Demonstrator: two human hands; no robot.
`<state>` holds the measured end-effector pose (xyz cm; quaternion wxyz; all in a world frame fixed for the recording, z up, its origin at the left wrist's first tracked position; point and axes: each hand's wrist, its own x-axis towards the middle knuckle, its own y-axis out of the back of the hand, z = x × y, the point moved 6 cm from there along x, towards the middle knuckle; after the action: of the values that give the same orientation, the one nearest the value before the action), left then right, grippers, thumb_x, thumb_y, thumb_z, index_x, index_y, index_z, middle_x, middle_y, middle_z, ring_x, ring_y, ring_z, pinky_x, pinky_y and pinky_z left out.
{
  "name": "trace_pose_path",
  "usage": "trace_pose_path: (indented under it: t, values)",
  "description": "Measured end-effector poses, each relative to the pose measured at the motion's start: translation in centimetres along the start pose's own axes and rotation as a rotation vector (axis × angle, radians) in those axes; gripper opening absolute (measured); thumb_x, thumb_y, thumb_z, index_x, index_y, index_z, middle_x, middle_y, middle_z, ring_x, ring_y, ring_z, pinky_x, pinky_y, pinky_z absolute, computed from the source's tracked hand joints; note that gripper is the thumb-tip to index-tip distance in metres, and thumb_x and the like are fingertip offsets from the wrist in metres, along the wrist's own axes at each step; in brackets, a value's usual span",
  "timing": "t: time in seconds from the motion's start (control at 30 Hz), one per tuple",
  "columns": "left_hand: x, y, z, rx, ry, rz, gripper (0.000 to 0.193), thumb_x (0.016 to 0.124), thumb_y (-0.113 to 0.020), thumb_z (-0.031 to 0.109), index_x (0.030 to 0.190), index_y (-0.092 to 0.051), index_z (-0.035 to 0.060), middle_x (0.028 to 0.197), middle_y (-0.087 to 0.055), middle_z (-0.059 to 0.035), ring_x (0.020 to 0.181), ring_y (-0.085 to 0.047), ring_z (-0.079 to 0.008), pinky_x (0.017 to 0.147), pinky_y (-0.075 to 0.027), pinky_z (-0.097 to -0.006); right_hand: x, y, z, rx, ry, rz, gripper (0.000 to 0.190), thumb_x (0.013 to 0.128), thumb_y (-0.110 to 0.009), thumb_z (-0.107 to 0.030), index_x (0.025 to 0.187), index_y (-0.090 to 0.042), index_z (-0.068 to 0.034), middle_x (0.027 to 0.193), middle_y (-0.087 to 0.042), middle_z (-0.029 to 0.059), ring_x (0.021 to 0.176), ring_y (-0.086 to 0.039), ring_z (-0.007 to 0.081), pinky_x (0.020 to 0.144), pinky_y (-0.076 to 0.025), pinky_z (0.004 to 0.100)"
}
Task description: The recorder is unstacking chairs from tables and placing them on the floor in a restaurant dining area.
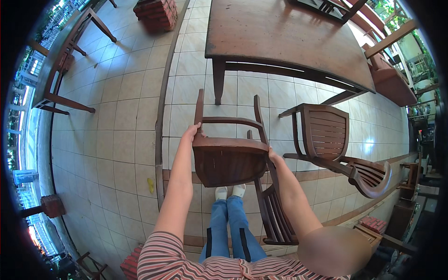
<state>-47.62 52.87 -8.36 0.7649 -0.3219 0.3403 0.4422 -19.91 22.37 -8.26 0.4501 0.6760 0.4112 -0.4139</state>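
Note:
A dark brown wooden chair (229,164) is tilted in front of me, its legs pointing towards the wooden table. My left hand (196,132) grips it where a leg meets the seat. On the opposite side of the seat, my right hand (275,155) holds the chair's frame, with the fingers partly hidden. The slatted backrest (278,213) extends down beside my right forearm. To the right, a second wooden chair (325,134) with a slatted seat stands near the table, apart from my hands.
Ahead stands a large wooden table (280,38) with a dark wooden item (325,10) on top. A wooden bench (57,57) is at the left, near a brick pillar base (155,14). A dark floor strip (164,87) divides the tiles. A blurred patch covers the lower right.

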Motion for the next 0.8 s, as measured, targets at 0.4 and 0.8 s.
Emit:
trace_pose_path:
  t: [0.4,0.8]
  values:
    - [-4.6,-0.8,-0.4,-0.032,-0.038,-0.123,0.040,0.087,-0.048,0.038,0.090,-0.054,-0.0007,0.072,-0.055,-0.0089,0.066,-0.059,-0.0223,0.064,-0.049,-0.0307,5.3,-0.5,3.2,-0.476,0.126,0.223,0.051,0.088,-0.030,-0.038,0.117,-0.046,0.000,0.114,-0.052,0.0222,0.108,-0.049,0.0368,0.090,-0.038,0.0457]
    - [-5.8,0.6,-5.4,-0.303,-0.345,0.311,0.029,0.065,-0.054,-0.001,0.093,-0.054,-0.0074,0.078,-0.059,-0.0155,0.069,-0.061,-0.0251,0.057,-0.051,-0.0344,5.0,0.7,3.1,-0.550,0.207,0.309,0.044,0.088,-0.018,-0.023,0.108,-0.044,0.008,0.107,-0.051,0.0303,0.104,-0.047,0.0440,0.089,-0.039,0.0468]
